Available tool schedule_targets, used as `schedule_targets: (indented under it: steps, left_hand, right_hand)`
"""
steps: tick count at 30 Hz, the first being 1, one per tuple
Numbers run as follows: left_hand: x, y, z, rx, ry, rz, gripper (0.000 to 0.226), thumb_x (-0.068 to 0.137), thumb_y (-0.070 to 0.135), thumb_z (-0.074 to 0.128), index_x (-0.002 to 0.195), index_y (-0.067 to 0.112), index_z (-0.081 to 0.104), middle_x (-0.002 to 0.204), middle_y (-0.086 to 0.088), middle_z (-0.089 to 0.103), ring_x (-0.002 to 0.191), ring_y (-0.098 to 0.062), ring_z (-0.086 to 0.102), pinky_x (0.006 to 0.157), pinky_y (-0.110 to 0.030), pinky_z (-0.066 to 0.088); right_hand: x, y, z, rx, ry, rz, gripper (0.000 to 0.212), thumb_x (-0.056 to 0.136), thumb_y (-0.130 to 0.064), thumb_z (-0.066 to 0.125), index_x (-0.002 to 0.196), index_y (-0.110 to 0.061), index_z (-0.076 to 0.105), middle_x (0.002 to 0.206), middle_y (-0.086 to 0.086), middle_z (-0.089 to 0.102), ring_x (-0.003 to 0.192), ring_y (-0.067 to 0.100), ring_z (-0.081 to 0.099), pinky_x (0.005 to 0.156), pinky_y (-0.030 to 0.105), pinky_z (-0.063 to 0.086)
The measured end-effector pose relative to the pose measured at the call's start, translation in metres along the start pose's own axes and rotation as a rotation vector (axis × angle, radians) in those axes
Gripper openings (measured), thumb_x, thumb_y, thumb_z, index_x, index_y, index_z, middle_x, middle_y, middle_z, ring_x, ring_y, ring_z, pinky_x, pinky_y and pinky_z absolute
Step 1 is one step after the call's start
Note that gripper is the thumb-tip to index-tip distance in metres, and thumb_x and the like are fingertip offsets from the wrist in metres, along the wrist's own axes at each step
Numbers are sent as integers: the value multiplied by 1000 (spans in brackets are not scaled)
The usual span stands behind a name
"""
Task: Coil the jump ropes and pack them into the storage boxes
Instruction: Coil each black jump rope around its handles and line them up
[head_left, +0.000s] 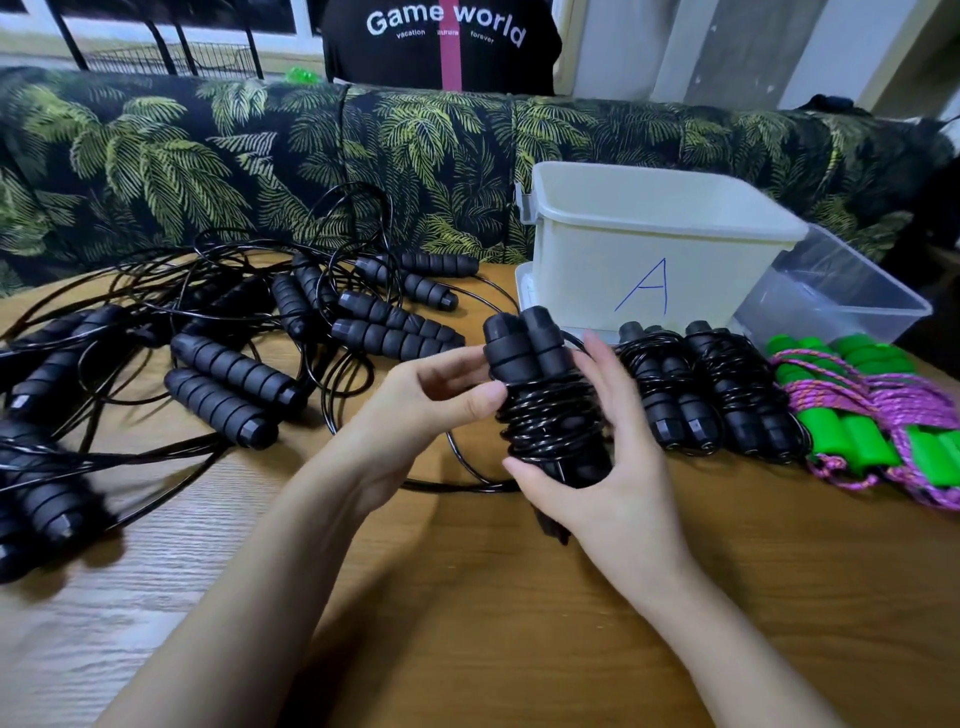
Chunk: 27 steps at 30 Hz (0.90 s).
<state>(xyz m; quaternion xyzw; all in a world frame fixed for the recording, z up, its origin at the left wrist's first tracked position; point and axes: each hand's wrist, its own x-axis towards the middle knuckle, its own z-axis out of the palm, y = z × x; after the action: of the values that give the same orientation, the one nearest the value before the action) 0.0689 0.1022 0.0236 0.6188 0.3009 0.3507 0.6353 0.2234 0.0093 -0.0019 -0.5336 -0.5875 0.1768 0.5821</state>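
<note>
**Wooden table, one rope in hand**

Wood-grain table (467, 649) fills the near view, and just above its middle a black jump rope (550, 415) is held upright in both hands. Its two ribbed handles stand side by side, tops up, with glossy black cord wound in tight turns around their lower half. The right hand (618, 483) grips the bundle from the right and below, thumb hooked round the bottom turns, fingers lying up along the far side. The left hand (431, 400) holds it from the left, thumb pressed on the upper turns and curled fingers against the handles. A loose tail of cord (457, 470) curves from the bundle down onto the table between the wrists.

Just right of the held rope lie two finished black bundles (670, 395), handles wrapped in cord, side by side. Beyond them, near the right edge, are green-handled ropes (872, 421) bound in pink cord.

Behind these bundles stands an open white box (649, 244) marked with a blue "A", and beside it on the right a clear box (841, 296), tilted against it.

To the left a tangle of unwound black ropes (234, 358) spreads across the table, handles pointing all ways.

Along the far edge runs a sofa in palm-leaf fabric (208, 156). Behind that, a person in a black shirt (441, 52) printed "Game world" is visible.
</note>
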Motion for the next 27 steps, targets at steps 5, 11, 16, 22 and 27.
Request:
schedule_targets:
  steps: [5, 11, 16, 22, 27]
  left_hand:
    - [-4, 4, 8, -49, 57, -23, 26, 71, 25, 73, 96, 19, 77, 98, -2, 76, 91, -9, 70, 87, -21, 48]
    - [-4, -2, 23, -103, 220, -32, 10, 72, 19, 78, 81, 24, 80, 86, 5, 77, 78, -4, 70, 76, -16, 49]
    - [-6, -4, 29, 4, 124, 105, 22, 80, 18, 70, 98, 30, 72, 98, 12, 76, 97, 0, 69, 79, -11, 49]
    - [-6, -1, 29, 187, 73, 143, 30, 86, 29, 62, 114, 39, 58, 114, 22, 69, 110, 8, 61, 89, -8, 45]
    - [-3, -3, 16, 162, 105, 26, 68, 80, 48, 73, 137, 16, 56, 122, 4, 70, 115, -2, 62, 99, -18, 47]
  right_hand:
    - [-2, 3, 0, -37, -50, 57, 73, 69, -36, 78, 134, -35, 43, 144, -17, 46, 134, 1, 43, 108, 16, 35]
    - [-4, 7, 7, -583, -28, -191, 78, 84, -42, 63, 152, -18, 34, 149, 2, 39, 136, 22, 39, 107, 36, 44]
    - [-3, 10, 3, -764, 10, -239, 85, 80, -24, 74, 153, -15, 32, 152, 8, 39, 134, 28, 47, 93, 37, 52]
    - [2, 17, -8, -649, 53, -206, 83, 83, -12, 77, 153, -14, 33, 152, 6, 38, 138, 25, 43, 108, 42, 44]
    - [4, 13, -8, -366, 5, -128, 85, 80, -5, 80, 152, -17, 36, 150, -3, 41, 139, 5, 38, 112, 18, 32]
